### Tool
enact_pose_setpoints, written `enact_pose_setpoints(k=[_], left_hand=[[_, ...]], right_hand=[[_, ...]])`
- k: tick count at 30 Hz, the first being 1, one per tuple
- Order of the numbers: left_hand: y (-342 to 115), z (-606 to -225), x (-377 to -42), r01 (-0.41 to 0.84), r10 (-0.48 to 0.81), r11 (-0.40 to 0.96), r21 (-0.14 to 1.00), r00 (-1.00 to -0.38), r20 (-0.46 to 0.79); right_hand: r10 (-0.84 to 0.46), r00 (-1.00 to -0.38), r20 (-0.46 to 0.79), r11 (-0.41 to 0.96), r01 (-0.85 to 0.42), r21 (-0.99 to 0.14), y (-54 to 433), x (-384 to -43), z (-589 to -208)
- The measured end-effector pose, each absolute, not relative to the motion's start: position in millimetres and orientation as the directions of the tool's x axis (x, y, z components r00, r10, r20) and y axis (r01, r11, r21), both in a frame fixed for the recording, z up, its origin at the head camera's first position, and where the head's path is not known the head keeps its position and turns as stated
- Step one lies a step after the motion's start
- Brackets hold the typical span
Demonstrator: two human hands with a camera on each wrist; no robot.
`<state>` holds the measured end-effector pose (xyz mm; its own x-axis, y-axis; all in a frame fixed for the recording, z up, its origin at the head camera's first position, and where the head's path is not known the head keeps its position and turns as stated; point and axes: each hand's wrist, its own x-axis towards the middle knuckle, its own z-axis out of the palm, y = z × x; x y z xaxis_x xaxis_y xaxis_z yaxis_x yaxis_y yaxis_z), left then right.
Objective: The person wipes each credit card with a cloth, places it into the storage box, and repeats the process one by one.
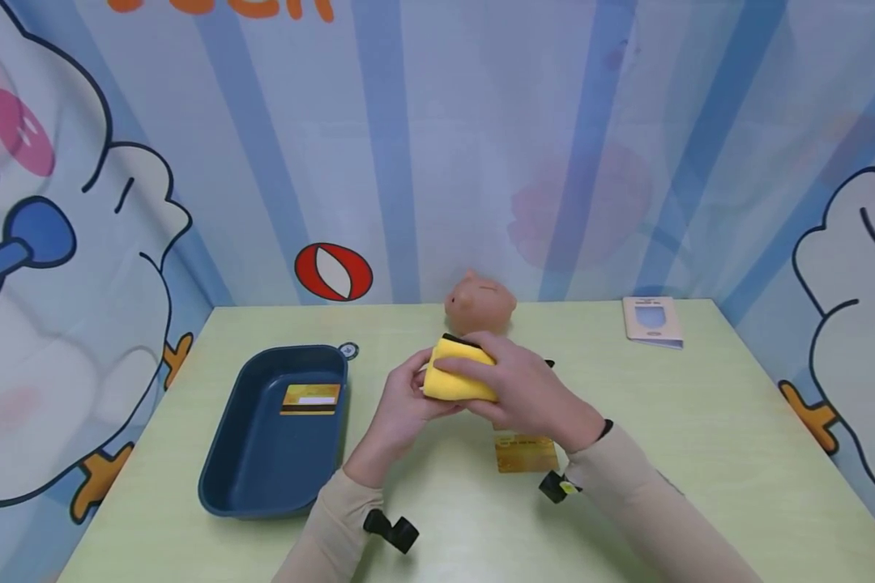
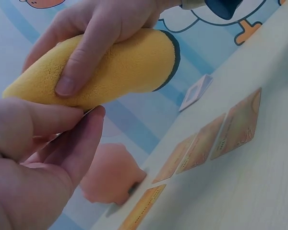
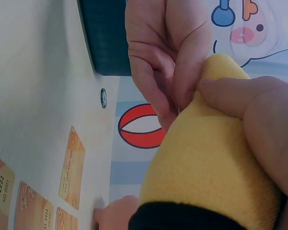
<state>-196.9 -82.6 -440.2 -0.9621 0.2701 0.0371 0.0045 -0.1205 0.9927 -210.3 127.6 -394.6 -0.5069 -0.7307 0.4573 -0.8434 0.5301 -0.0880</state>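
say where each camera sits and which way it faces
Head: on the person's head, facing forward and down at the table, yellow cloth and blue tray; forearms, left fingers and right fingers show.
Left wrist: on that wrist, facing rightward past the yellow cloth toward the piggy bank; left and right fingers show.
Right wrist: on that wrist, facing leftward past the yellow cloth toward the blue tray; both sets show.
Shared: both wrist views show yellow cloth, piggy bank and gold cards.
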Motion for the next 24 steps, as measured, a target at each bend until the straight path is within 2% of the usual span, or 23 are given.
enact_pose_setpoints(k=[5, 12, 17, 24], left_hand=[[-82.1, -438.3, -197.9, 0.025, 0.262, -0.097, 0.995, -0.964, 0.049], [-83.4, -439.7, -199.4, 0.047, 0.265, -0.071, 0.996, -0.962, 0.065], [-85.4, -442.2, -198.9, 0.045, 0.279, -0.072, 0.996, -0.958, 0.064], [-84.8, -441.9, -197.4, 0.009, 0.243, -0.101, 0.995, -0.969, 0.034]], right_hand=[[-0.724, -0.523, 0.450, 0.543, -0.834, -0.095, 126.2, -209.0, -395.7], [-0.728, -0.484, 0.485, 0.521, -0.851, -0.066, 121.1, -207.5, -398.7], [-0.727, -0.489, 0.482, 0.525, -0.848, -0.069, 119.1, -206.4, -403.4], [-0.730, -0.488, 0.478, 0.552, -0.834, -0.008, 120.7, -204.8, -402.8]])
